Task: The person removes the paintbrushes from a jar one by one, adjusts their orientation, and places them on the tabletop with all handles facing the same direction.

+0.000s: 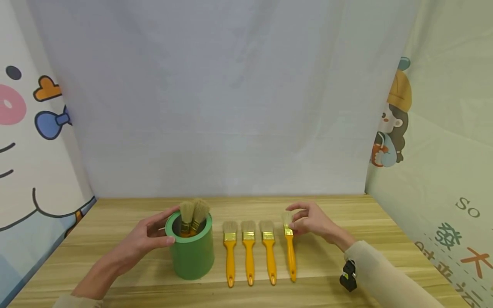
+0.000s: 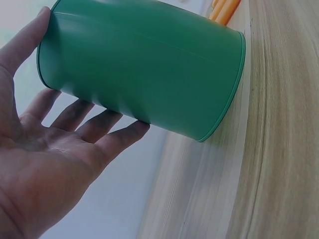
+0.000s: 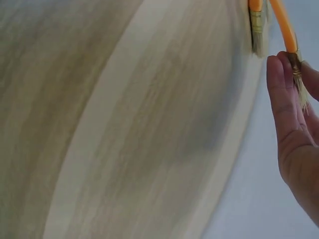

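Note:
A green cylindrical can [image 1: 192, 259] stands upright at the left, with two paintbrushes [image 1: 194, 214] in it, bristles up. My left hand [image 1: 140, 239] holds it near the rim, thumb on one side and fingers on the other; the left wrist view shows these fingers [image 2: 119, 137] against the green wall. To the right, a paintbrush [image 1: 290, 254] with an orange-yellow handle is pinched near its metal band and bristles by my right hand [image 1: 313, 221]. Its handle points toward me. In the right wrist view the thumb and fingers meet around the brush [image 3: 295, 64].
Between the can and the right hand, three more paintbrushes [image 1: 249, 252] lie side by side, bristles away from me. They rest on a wood-grain table [image 1: 154, 295]. Behind it hangs a pale cloth [image 1: 231, 107], with printed cloths at both sides.

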Demonstrator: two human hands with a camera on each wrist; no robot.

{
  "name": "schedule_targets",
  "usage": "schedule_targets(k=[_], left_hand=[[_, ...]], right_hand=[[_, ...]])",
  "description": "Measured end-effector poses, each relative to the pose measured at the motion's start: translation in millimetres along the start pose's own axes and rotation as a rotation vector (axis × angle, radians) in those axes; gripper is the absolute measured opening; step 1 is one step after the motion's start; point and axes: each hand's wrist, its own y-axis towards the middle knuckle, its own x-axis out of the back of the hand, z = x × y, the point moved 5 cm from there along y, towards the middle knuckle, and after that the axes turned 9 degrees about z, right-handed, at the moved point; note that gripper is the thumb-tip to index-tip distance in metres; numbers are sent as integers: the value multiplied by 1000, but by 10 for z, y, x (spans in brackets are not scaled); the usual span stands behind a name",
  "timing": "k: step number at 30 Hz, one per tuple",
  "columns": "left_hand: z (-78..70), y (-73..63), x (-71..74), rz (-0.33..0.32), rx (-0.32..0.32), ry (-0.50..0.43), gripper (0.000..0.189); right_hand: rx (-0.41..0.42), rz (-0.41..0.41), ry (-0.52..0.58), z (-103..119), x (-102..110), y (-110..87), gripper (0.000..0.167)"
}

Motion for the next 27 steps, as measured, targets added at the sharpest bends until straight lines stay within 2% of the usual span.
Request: schedule_targets(k=[7,18,27], left_hand=[[-6,-2,-2,4,4,-2,76],[-20,-8,-12,-3,8,-5,77],[-16,-4,-4,-2,8,-9,77]], right_hand=[[-41,8,11,-127,-5,58,55],[-82,-3,-41,-209,-42,134,52],[-60,-9,-224,-211,-48,148,46]])
